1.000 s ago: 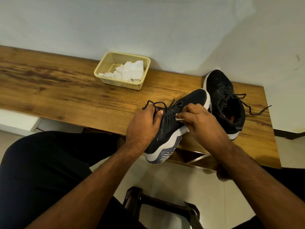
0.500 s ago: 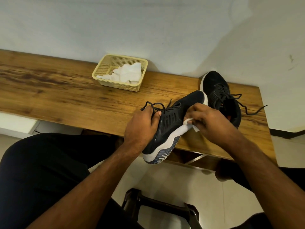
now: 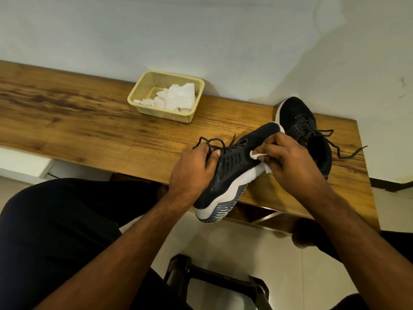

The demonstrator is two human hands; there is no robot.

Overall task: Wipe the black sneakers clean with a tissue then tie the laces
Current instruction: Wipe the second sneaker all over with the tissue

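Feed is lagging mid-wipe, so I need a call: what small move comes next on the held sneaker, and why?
Probably draw the tissue along the side panel toward the toe. The right hand pinches it against the held sneaker, the left hand steadies the heel end, and the laces hang untied.

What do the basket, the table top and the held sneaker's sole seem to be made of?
Basket: likely moulded plastic, cream, matt; its walls are a fine regular mesh.
Table top: wood or wood-look laminate, smooth with a slight sheen; brown grain streaks.
Sneaker sole: probably rubber or foam, white, with a ribbed tread.
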